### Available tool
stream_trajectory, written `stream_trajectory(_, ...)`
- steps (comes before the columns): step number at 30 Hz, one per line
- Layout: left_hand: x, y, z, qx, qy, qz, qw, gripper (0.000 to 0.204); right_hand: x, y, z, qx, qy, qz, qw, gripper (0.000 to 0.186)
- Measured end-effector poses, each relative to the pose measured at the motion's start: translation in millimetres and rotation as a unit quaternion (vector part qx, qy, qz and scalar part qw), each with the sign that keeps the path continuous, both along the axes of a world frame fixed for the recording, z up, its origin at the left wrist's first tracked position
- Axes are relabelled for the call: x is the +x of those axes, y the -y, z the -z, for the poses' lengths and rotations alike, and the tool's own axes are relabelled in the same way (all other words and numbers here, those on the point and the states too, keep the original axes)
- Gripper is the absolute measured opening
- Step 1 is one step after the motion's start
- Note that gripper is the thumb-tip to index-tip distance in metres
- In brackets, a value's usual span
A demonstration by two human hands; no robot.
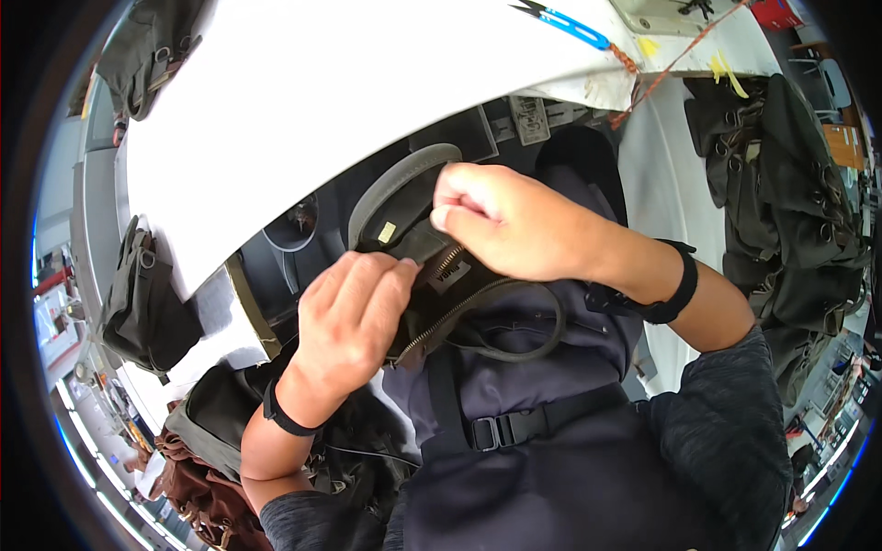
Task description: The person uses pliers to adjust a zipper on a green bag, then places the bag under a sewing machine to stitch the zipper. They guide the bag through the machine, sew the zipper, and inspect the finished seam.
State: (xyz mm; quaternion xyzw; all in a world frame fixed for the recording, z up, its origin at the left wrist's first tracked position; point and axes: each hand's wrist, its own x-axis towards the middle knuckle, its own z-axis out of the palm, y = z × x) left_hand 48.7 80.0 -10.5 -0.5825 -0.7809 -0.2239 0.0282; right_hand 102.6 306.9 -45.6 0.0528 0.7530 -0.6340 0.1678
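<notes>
A dark olive handbag [409, 220] rests on my lap, below the edge of the white table. Its brass-toothed zipper [470, 301] is parted, and the inside shows a pale label. One rounded handle [390, 179] arches up on the far side; the other handle [558, 335] lies toward my body. My left hand [354, 312] is closed on the left part of the bag's zipper edge, fingertips partly hidden. Curled into a fist, my right hand [501, 220] grips the bag's far right edge beside the far handle's end. What lies inside its fingers is hidden.
Blue thread snips [574, 29] lie on the white table [276, 101], near an orange-brown braided cord [675, 69]. Dark bags [781, 202] hang in a pile at right. Another dark bag [147, 303] stands at left. Brown bags [197, 477] are heaped at lower left.
</notes>
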Motion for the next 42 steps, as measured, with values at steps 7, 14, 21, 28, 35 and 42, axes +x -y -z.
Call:
stream_trajectory(7,-11,5,1,0.010,0.004,-0.021,1.000,0.027,9,-20,14,0.040,-0.011,0.090,0.995,0.013)
stream_trajectory(14,-8,19,-1,0.009,0.054,-0.122,0.991,0.027,19,-24,-18,0.234,-0.228,0.101,0.940,0.018)
stream_trajectory(21,-26,17,-12,-0.076,0.064,-0.134,0.986,0.044,21,-6,9,0.380,-0.461,0.051,0.800,0.025)
stream_trajectory(28,-35,12,-15,-0.057,0.156,-0.149,0.975,0.027,-24,12,38,0.257,-0.474,0.039,0.841,0.011)
stream_trajectory(35,-57,23,-10,-0.055,0.494,-0.231,0.837,0.024,-44,8,23,0.218,-0.393,0.002,0.893,0.012)
stream_trajectory(42,-72,32,-2,-0.018,0.682,-0.222,0.697,0.022,-45,19,21,0.299,-0.474,0.046,0.827,0.009)
